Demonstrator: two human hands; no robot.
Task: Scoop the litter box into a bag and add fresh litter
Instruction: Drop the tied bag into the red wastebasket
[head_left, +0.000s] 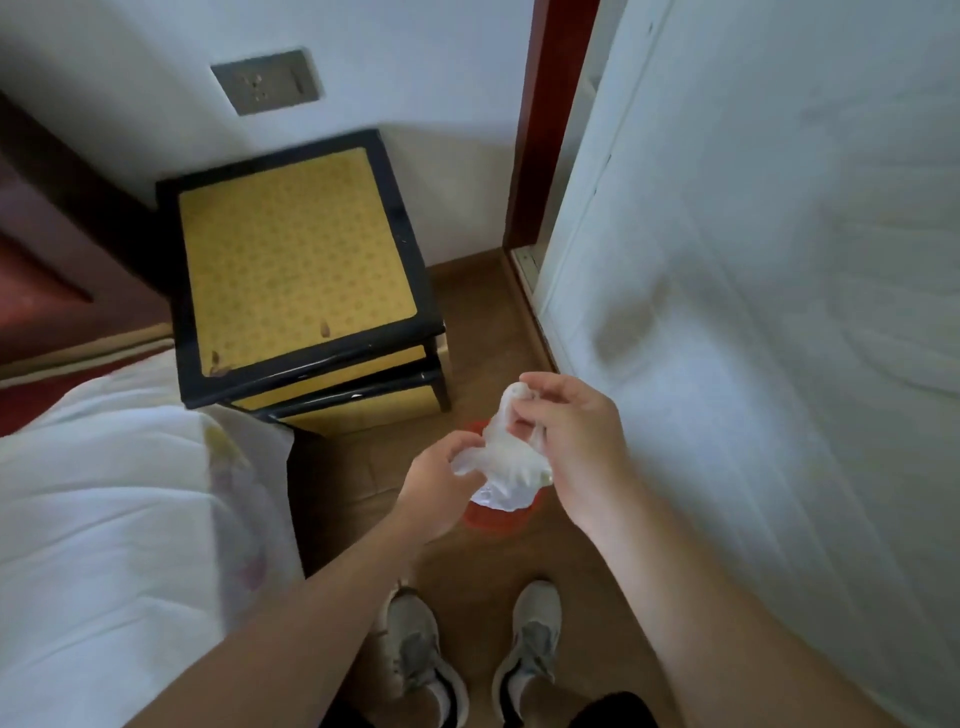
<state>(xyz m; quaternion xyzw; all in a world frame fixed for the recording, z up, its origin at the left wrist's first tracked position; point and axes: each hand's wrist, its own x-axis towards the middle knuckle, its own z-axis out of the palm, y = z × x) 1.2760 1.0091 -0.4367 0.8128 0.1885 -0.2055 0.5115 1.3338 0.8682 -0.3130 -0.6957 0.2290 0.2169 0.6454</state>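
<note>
A crumpled, thin clear plastic bag (511, 457) hangs between both hands at mid-frame. My left hand (436, 488) grips its lower left part with curled fingers. My right hand (571, 441) pinches the bag's top between thumb and fingertips. Directly below the bag, a small red bin (496, 522) stands on the floor, mostly hidden by the bag and hands. No litter box or scoop is in view.
Two stacked black-framed stools with yellow tops (296, 270) stand against the wall at left-centre. A bed with white bedding (104, 519) fills the lower left. A white door (779, 260) runs along the right. My two feet in grey shoes (467, 654) stand on the brown floor.
</note>
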